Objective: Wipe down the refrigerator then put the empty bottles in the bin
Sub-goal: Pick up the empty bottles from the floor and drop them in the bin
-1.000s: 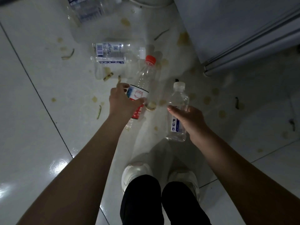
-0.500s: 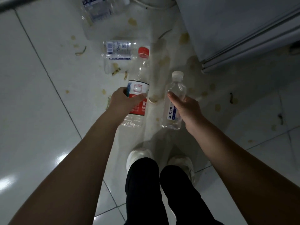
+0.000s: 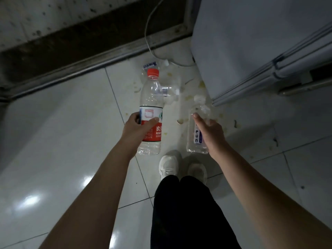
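Note:
My left hand grips an empty clear bottle with a red cap and red label, held upright above the floor. A smaller clear bottle with a white cap and a blue-lettered label is held in my right hand. Behind them two more clear bottles lie on the floor: one partly hidden by the red-capped bottle, another near the metal threshold. The grey refrigerator stands at the upper right. No bin is in view.
The white tiled floor is spotted with food scraps and stains near the refrigerator. A white cable runs down to the floor. A metal threshold crosses the top left. My white shoes stand just below the bottles.
Both hands have risen with their bottles and my view has tilted up and back. The threshold, cable and more of the refrigerator have come into sight.

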